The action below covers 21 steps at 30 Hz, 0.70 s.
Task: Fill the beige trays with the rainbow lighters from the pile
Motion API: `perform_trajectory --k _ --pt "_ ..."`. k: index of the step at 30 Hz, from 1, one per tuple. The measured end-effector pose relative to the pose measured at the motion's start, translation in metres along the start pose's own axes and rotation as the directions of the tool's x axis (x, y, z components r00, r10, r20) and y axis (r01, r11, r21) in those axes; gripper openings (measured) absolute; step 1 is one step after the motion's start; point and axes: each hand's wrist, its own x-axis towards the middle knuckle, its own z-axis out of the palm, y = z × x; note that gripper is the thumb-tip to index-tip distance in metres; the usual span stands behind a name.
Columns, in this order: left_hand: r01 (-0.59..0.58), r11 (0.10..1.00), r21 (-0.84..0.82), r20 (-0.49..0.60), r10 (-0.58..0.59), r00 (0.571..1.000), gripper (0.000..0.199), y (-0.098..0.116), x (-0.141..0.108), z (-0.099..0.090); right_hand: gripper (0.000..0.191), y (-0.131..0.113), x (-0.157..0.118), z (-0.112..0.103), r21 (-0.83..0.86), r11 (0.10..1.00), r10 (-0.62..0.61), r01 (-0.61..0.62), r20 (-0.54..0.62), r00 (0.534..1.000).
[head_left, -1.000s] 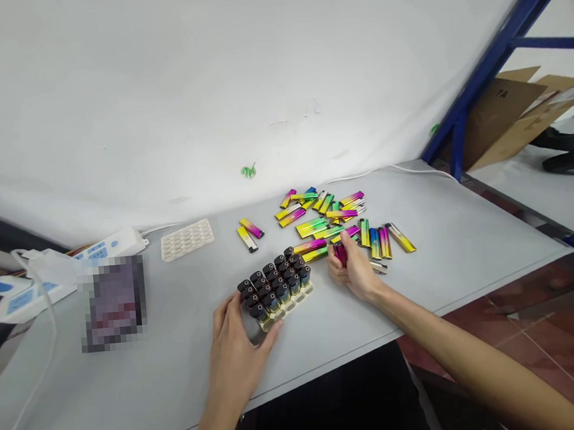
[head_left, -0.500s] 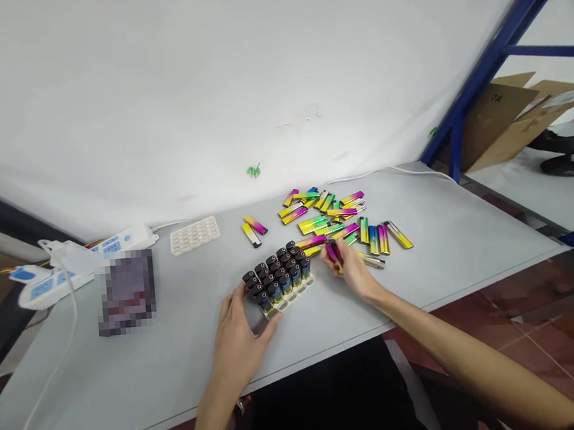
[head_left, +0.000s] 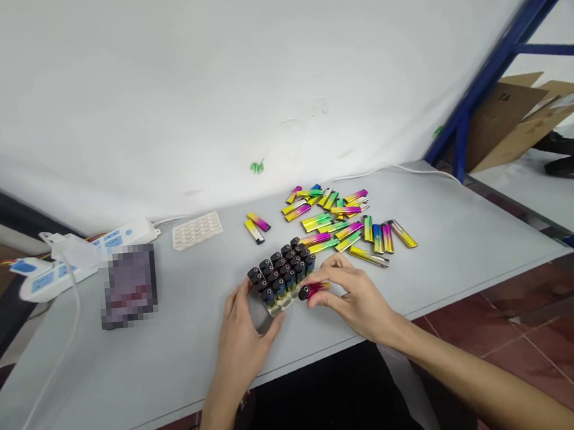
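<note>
A pale honeycomb tray (head_left: pixel 287 302) stands on the table with several upright lighters (head_left: pixel 280 268), black tops up and blue-green bodies showing. At its left end, my left hand (head_left: pixel 242 338) grips it with fingers behind the corner and thumb in front. Some holes along the near edge hold nothing. My right hand (head_left: pixel 363 298) pinches a magenta lighter (head_left: pixel 313 290), tilted with its black top toward the tray's near right side. Behind that hand, a loose pile of shiny multicoloured lighters (head_left: pixel 335 226) lies on the table.
Two lighters (head_left: pixel 257 227) lie apart from the pile. A second honeycomb tray (head_left: pixel 197 230) rests near the wall. Farther left are a power strip (head_left: pixel 115 240) with cables and a blurred dark item (head_left: pixel 129 285). A blue frame (head_left: pixel 463 121) and cardboard boxes (head_left: pixel 505 112) stand at right.
My right hand has come left from the pile to the tray's near right side, bringing the magenta lighter and turning it. My left hand stays at the tray; the view has shifted slightly.
</note>
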Motion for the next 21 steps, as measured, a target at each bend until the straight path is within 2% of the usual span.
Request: perform_trajectory --k 5,10,17,21 --pt "-0.030 0.999 -0.012 -0.002 0.030 1.000 0.078 -0.001 -0.001 0.001 0.019 -0.001 0.005 0.027 0.067 0.997 -0.036 0.034 0.034 0.999" --pt "-0.019 1.000 -0.021 0.003 0.019 1.000 0.077 -0.002 -0.002 0.001 0.020 0.006 0.000 0.044 -0.104 0.982 -0.154 0.161 0.073 0.985" --pt "-0.062 0.998 -0.017 0.002 0.062 0.998 0.073 -0.004 -0.001 0.001 0.015 0.006 0.000 0.049 -0.268 0.919 -0.244 0.289 0.188 0.951" --pt "-0.044 0.999 -0.009 -0.004 0.044 0.999 0.070 -0.004 -0.003 0.002 0.015 0.003 0.005 0.047 -0.268 0.927 -0.213 0.263 0.199 0.956"
